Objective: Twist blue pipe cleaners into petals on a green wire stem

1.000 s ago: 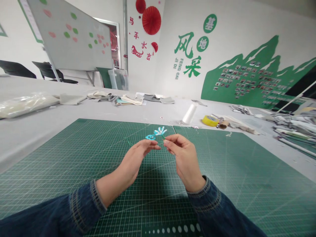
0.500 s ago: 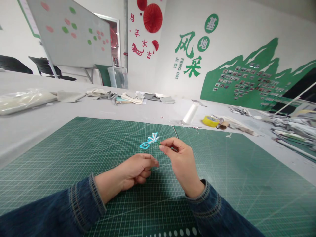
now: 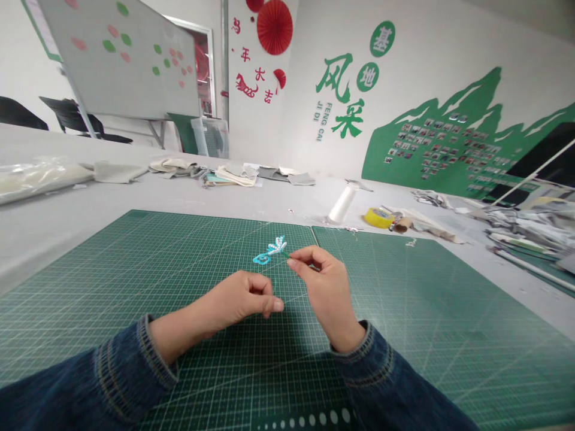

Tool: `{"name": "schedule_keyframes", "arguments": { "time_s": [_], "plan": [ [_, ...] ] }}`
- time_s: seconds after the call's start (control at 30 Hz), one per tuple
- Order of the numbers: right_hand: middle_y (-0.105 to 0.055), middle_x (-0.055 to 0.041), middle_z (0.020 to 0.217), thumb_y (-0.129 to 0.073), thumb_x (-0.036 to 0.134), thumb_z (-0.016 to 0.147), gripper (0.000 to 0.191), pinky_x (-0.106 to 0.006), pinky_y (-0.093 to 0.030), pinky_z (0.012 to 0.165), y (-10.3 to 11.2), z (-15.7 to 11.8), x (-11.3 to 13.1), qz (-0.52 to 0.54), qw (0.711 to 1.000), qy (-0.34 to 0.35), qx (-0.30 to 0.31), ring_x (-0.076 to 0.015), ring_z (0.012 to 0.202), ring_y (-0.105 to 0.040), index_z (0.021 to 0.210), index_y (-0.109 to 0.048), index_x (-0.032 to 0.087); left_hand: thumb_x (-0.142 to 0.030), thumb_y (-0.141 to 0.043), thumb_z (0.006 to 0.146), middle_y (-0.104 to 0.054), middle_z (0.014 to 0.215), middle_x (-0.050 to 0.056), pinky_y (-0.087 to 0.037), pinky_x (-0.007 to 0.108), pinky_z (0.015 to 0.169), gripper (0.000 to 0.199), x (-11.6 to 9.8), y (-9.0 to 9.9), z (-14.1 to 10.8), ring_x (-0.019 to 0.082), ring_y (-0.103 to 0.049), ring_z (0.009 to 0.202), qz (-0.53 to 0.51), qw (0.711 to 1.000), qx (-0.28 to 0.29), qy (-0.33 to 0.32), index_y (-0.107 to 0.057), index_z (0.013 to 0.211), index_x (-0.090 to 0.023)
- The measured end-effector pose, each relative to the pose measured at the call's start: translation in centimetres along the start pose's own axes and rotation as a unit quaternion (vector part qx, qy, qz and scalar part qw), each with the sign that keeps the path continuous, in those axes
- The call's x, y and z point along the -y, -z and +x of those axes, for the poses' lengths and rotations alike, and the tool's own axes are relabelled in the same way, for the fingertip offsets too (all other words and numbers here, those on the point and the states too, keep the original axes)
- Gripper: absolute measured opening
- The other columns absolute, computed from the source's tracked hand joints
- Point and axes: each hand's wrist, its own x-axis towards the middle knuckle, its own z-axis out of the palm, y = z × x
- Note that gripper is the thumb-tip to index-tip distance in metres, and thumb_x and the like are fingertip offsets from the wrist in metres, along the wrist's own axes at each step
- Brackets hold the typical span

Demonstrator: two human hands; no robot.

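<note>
A turquoise-and-white wire flower (image 3: 269, 251) is held in the air over the left cutting mat (image 3: 90, 269), near its seam with the right cutting mat (image 3: 404, 281). Its green stem (image 3: 299, 258) is pinched by the right hand (image 3: 326, 293), the grip being closed between thumb and forefinger. The left hand (image 3: 233, 299) is set apart from the flower, just below and to the left of it; its grip is loosely curled, and nothing is seen to be held. Both mats are laid on a grey worktop (image 3: 58, 206). Beyond them, a white thread cone (image 3: 342, 203) and a yellow tape roll (image 3: 376, 217) are placed near the far edge of the right mat. Two containers are shown: a clear plastic bin (image 3: 209, 137), at the far end of the worktop, with dark contents that cannot be resolved, and a clear plastic bag (image 3: 36, 176), at the left, enclosing pale material.
</note>
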Motion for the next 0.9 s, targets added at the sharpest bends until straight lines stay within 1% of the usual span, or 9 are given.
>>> {"name": "schedule_keyframes", "arguments": {
  "time_s": [0.1, 0.2, 0.37, 0.47, 0.57, 0.67, 0.73, 0.83, 0.9],
  "plan": [
    [-0.069, 0.0013, 0.071, -0.067, 0.018, 0.076, 0.006, -0.031, -0.046, 0.067, 0.1, 0.0, -0.1, -0.014, 1.0, 0.006, -0.006, -0.0164, 0.069, -0.061, 0.072, -0.069, 0.022, -0.05, -0.072, 0.073, -0.036, 0.049, -0.006, -0.021, 0.024, 0.049, 0.051, 0.4, 0.0, 0.2, 0.009, -0.029, 0.05, 0.117, 0.989, -0.054, -0.072, -0.042, 0.049, -0.017],
    [-0.069, 0.0011, 0.071, -0.067, 0.018, 0.076, 0.006, -0.032, -0.046, 0.067, 0.1, 0.1, -0.2, -0.021, 1.0, 0.011, -0.011, -0.0169, 0.07, -0.062, 0.072, -0.068, 0.022, -0.058, -0.071, 0.072, -0.035, 0.048, -0.005, -0.017, 0.026, 0.05, 0.058, 0.9, 0.1, 0.2, 0.01, -0.028, 0.049, 0.242, 0.955, -0.106, -0.132, -0.037, 0.049, -0.017],
    [-0.069, 0.0009, 0.072, -0.067, 0.019, 0.077, 0.006, -0.031, -0.046, 0.067, 0.3, 0.1, 0.0, -0.017, 0.999, 0.013, -0.028, -0.0162, 0.069, -0.061, 0.073, -0.069, 0.022, -0.058, -0.059, 0.084, -0.052, 0.063, 0.0, -0.026, 0.026, 0.055, 0.048, 0.7, 0.2, -0.1, 0.014, -0.045, 0.058, 0.371, 0.906, -0.124, -0.162, -0.053, 0.057, -0.018],
    [-0.069, 0.0009, 0.073, -0.067, 0.02, 0.079, 0.004, -0.03, -0.046, 0.066, 0.5, 0.2, 0.2, -0.018, 0.998, 0.022, -0.052, -0.0158, 0.07, -0.06, 0.075, -0.069, 0.022, -0.044, -0.049, 0.092, -0.061, 0.094, 0.005, -0.037, 0.028, 0.061, 0.032, 0.4, 0.2, -0.5, 0.016, -0.054, 0.065, 0.403, 0.895, -0.123, -0.146, -0.065, 0.078, -0.02],
    [-0.069, 0.0005, 0.074, -0.067, 0.022, 0.079, 0.003, -0.03, -0.045, 0.065, 0.6, 0.2, 0.1, -0.023, 0.997, 0.032, -0.061, -0.0159, 0.069, -0.06, 0.078, -0.07, 0.022, -0.027, -0.046, 0.09, -0.057, 0.121, 0.008, -0.045, 0.035, 0.075, 0.023, 0.8, 0.5, -0.5, 0.018, -0.06, 0.078, 0.407, 0.892, -0.157, -0.115, -0.068, 0.088, -0.019],
    [-0.069, 0.0002, 0.075, -0.067, 0.022, 0.079, 0.003, -0.03, -0.045, 0.065, 0.5, 0.1, 0.2, -0.022, 0.997, 0.038, -0.06, -0.0161, 0.069, -0.059, 0.078, -0.07, 0.023, -0.02, -0.049, 0.084, -0.064, 0.109, 0.008, -0.04, 0.047, 0.093, 0.019, 1.4, 1.1, -0.1, 0.028, -0.057, 0.103, 0.408, 0.878, -0.234, -0.087, -0.068, 0.079, -0.02],
    [-0.069, 0.0002, 0.074, -0.067, 0.022, 0.079, 0.003, -0.03, -0.045, 0.065, 0.4, 0.0, 0.3, -0.018, 0.997, 0.041, -0.055, -0.0161, 0.069, -0.059, 0.078, -0.07, 0.023, -0.019, -0.05, 0.083, -0.066, 0.104, 0.007, -0.039, 0.05, 0.095, 0.016, 1.7, 1.4, 0.3, 0.029, -0.055, 0.108, 0.379, 0.877, -0.278, -0.096, -0.065, 0.085, -0.021],
    [-0.069, 0.0005, 0.073, -0.068, 0.021, 0.079, 0.003, -0.03, -0.045, 0.065, 0.3, -0.2, 0.5, -0.007, 0.998, 0.039, -0.042, -0.016, 0.069, -0.059, 0.077, -0.07, 0.023, -0.025, -0.05, 0.085, -0.062, 0.107, 0.008, -0.047, 0.042, 0.086, 0.016, 2.0, 1.4, 0.9, 0.024, -0.059, 0.101, 0.238, 0.919, -0.294, -0.109, -0.059, 0.097, -0.019],
    [-0.068, 0.0011, 0.072, -0.068, 0.02, 0.078, 0.003, -0.03, -0.045, 0.064, 0.3, -0.3, 0.6, 0.005, 0.999, 0.028, -0.034, -0.0155, 0.068, -0.059, 0.076, -0.07, 0.023, -0.03, -0.052, 0.085, -0.062, 0.107, 0.009, -0.05, 0.039, 0.082, 0.019, 2.2, 1.4, 1.2, 0.022, -0.062, 0.097, 0.123, 0.944, -0.296, -0.08, -0.057, 0.099, -0.019]
  ]
}}
